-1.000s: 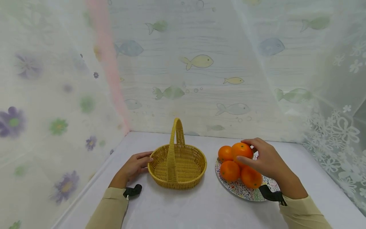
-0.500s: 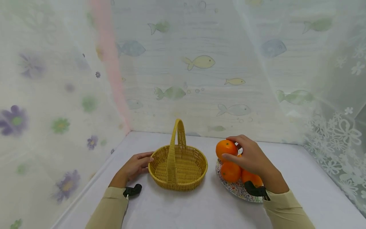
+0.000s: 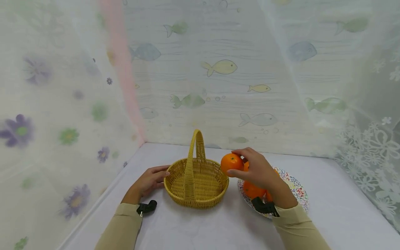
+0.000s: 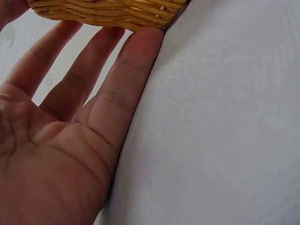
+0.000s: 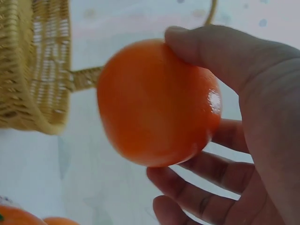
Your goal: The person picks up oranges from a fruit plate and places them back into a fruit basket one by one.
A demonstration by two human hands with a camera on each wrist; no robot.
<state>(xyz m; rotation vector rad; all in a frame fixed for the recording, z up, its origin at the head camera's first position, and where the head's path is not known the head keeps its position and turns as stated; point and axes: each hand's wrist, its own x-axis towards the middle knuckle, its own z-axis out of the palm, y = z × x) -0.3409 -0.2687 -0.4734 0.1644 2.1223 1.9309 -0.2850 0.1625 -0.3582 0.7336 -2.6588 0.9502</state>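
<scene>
My right hand (image 3: 259,170) holds an orange (image 3: 231,164) between thumb and fingers, raised beside the right rim of the yellow wicker basket (image 3: 204,203). In the right wrist view, the thumb lies across one side of the round, shiny orange (image 5: 154,103) and the fingertips support the opposite side. My left hand (image 3: 150,182) is at the basket's left side. Its fingers are nearly straight in the left wrist view, with their tips against the woven wall (image 4: 112,11); the thumb is at the rim. The basket stands upright, its tall handle arching over a bare woven floor.
Right of the basket sits a round plate (image 3: 298,189) with a colourful pattern. Several more oranges (image 3: 252,190) lie on it, partly hidden by my right hand and wrist. A white cloth (image 3: 200,229) covers the table, and patterned curtains (image 3: 193,80) enclose the back and sides.
My right hand has carried the orange leftward from above the plate to the basket's right rim. The left hand has stayed at the basket, which stands in place.
</scene>
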